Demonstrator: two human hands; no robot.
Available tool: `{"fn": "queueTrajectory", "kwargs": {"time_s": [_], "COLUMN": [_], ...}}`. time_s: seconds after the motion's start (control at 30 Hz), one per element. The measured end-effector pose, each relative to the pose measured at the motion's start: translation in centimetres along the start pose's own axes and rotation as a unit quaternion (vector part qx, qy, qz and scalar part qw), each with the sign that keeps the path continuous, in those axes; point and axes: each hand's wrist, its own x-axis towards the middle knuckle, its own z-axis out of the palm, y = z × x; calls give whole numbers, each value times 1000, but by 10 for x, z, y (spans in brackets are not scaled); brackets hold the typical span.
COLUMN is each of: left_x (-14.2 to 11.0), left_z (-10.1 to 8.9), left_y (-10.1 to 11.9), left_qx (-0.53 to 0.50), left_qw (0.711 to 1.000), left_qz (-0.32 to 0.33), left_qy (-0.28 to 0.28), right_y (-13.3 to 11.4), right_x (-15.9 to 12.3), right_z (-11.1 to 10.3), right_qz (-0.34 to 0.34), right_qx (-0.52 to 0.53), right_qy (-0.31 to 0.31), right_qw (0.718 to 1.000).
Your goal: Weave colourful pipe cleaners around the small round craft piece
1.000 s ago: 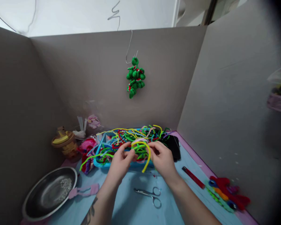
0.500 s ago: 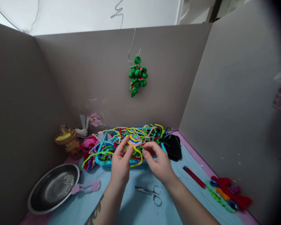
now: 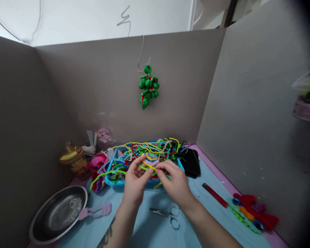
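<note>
Angled inward, the left hand (image 3: 136, 179) pinches a striped disc (image 3: 152, 157) and the right hand (image 3: 173, 179) its yellow strand (image 3: 149, 166), blue tabletop (image 3: 139, 220) beneath them, grey walls (image 3: 105, 86) around.

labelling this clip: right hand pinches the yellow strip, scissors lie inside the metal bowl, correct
The scissors are not inside the metal bowl: the head view shows them lying on the blue tabletop. The right hand does pinch the yellow strip.

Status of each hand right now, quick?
Left hand: closed, holding the multicolored coil.
Right hand: closed, pinching the yellow strip.
</note>
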Motion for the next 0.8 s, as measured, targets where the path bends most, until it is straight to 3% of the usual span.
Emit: {"fn": "queueTrajectory", "kwargs": {"time_s": [0.13, 0.27, 0.37, 0.5, 0.6, 0.7, 0.8], "left_x": [0, -1, 0, 0, -1, -4, -5], "left_z": [0, 2, 2, 0, -3, -5, -5], "left_y": [-1, 1, 3, 5, 9, 14, 19], "left_qx": [-41, -77, -65, -28, 6, 13, 6], "left_qw": [999, 996, 997, 999, 997, 984, 979], "left_qz": [-30, -42, -30, -23, -39, -61, -58], "left_qy": [-19, -19, -2, 2, -64, -166, -197], "right_y": [0, -1, 0, 9, 18, 20, 18], "right_x": [1, 4, 7, 10, 11, 10, 9], "right_z": [-7, -9, -11, -17, -24, -27, -25], "right_qz": [-9, 68, 119, 129, 120, 127, 146], "right_qx": [-29, 15, 75, 125, 193, 306, 355], "right_qy": [15, 9, -23, -62, -65, -167, -210], "right_qw": [999, 998, 990, 982, 972, 929, 899]}}
